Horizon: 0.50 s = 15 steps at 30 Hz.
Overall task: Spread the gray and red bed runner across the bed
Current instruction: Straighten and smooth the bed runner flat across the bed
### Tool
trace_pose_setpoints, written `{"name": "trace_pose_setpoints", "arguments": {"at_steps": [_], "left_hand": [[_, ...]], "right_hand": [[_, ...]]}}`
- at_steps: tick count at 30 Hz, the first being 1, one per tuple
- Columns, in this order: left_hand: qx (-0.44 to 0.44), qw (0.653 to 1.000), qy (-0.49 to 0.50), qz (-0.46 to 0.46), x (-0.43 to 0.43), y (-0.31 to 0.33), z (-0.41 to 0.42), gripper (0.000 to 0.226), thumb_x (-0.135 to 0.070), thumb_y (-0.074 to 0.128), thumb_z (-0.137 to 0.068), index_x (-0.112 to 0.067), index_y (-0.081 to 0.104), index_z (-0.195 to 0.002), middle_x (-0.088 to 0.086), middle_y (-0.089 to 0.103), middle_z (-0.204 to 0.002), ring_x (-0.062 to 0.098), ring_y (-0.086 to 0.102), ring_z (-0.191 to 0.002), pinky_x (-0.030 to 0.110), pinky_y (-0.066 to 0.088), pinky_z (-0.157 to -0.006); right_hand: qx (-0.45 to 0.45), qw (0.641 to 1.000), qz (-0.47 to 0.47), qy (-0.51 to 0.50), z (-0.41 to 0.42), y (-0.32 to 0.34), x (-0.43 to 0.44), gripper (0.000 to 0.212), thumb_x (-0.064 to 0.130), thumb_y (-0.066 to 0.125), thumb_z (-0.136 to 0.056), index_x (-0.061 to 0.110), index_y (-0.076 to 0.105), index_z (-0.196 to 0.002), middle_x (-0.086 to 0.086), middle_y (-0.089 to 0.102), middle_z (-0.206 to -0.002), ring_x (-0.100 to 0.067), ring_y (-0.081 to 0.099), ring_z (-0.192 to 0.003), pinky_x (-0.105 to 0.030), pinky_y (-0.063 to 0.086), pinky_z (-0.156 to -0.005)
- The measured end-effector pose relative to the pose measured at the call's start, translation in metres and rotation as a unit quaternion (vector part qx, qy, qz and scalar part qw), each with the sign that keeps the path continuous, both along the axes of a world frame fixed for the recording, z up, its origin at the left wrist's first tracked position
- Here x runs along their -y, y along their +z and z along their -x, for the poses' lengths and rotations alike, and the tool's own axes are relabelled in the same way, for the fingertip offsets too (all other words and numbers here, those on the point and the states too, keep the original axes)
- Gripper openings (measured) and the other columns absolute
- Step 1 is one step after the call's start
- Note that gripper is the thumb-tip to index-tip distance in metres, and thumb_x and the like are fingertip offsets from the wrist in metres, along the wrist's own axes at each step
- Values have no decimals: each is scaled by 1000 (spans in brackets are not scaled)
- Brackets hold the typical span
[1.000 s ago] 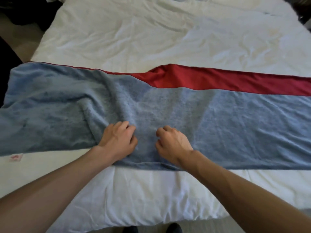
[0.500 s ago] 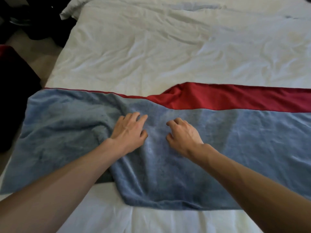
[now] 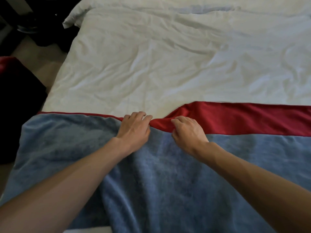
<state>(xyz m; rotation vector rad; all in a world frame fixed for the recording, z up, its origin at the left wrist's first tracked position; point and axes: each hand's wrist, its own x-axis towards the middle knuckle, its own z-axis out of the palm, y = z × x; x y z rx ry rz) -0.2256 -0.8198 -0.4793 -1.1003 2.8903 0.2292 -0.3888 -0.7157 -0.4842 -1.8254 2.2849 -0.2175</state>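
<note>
The bed runner (image 3: 168, 174), grey-blue plush with a red band (image 3: 244, 118) along its far edge, lies across the near part of the white bed (image 3: 168, 56). On the right the red band shows wide. Left of centre it narrows to a thin sliver, with a bunched fold where the two meet. My left hand (image 3: 134, 130) grips the runner's far edge just left of that fold, fingers curled over it. Just right of the fold, my right hand (image 3: 188, 132) pinches the red fabric. Both forearms lie over the grey part.
The wrinkled white duvet stretches away beyond the runner, and a pillow corner (image 3: 75, 15) lies at the top left. Dark furniture (image 3: 18, 101) with something red (image 3: 6, 63) on it stands beside the bed's left edge, and dark bags (image 3: 42, 31) sit on the floor further back.
Both hands moved from the middle of the grey part up to the runner's far edge and closed on the fabric at the red fold. The view shifted forward over the bed.
</note>
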Motion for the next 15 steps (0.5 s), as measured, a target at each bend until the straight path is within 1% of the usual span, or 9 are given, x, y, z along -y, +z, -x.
{"name": "trace_pose_setpoints", "arguments": {"at_steps": [3, 5, 8, 11, 13, 15], "left_hand": [[54, 997, -12, -50, 21, -5, 5, 53, 0, 44, -84, -22, 46, -131, 4, 54, -126, 26, 48, -114, 39, 36, -93], [59, 995, -16, -78, 33, -10, 7, 50, 1, 43, -85, -23, 51, -128, 3, 58, -121, 25, 53, -110, 37, 39, -92], [55, 991, -24, -116, 49, -15, 11, 34, -9, 47, -90, -25, 62, -116, 2, 65, -113, 23, 58, -103, 33, 43, -87], [61, 985, -47, -155, 55, -16, 10, 15, -23, 55, -89, -26, 67, -97, -1, 64, -103, 19, 58, -93, 33, 46, -82], [67, 980, -56, -178, 60, -18, 8, 5, -30, 61, -84, -29, 63, -88, -4, 58, -100, 16, 57, -88, 34, 47, -79], [75, 976, -50, -199, 64, -21, 8, 12, -36, 63, -81, -31, 56, -90, -6, 54, -100, 14, 54, -89, 34, 47, -79]], "right_hand": [[19, 1000, 13, 16, 12, -1, 22, 31, 14, 44, -90, 12, 62, -116, -6, 64, -113, -27, 57, -107, -35, 42, -92], [32, 999, 10, 29, 18, -3, 35, 33, 11, 43, -92, 14, 62, -120, -6, 64, -116, -27, 57, -109, -35, 43, -92], [29, 998, -28, 43, 25, -8, 59, 40, 4, 45, -91, 18, 59, -126, -4, 62, -125, -25, 56, -114, -35, 43, -95], [-3, 992, -92, 92, 26, -14, 74, 45, 5, 49, -88, 24, 58, -127, -4, 62, -122, -26, 54, -113, -35, 38, -98], [-23, 985, -107, 135, 24, -19, 79, 37, 9, 51, -87, 27, 63, -117, -3, 62, -113, -26, 53, -107, -35, 36, -96], [-34, 983, -89, 159, 24, -23, 81, 27, 12, 51, -86, 27, 66, -103, -1, 62, -102, -24, 54, -99, -35, 35, -90]]}}
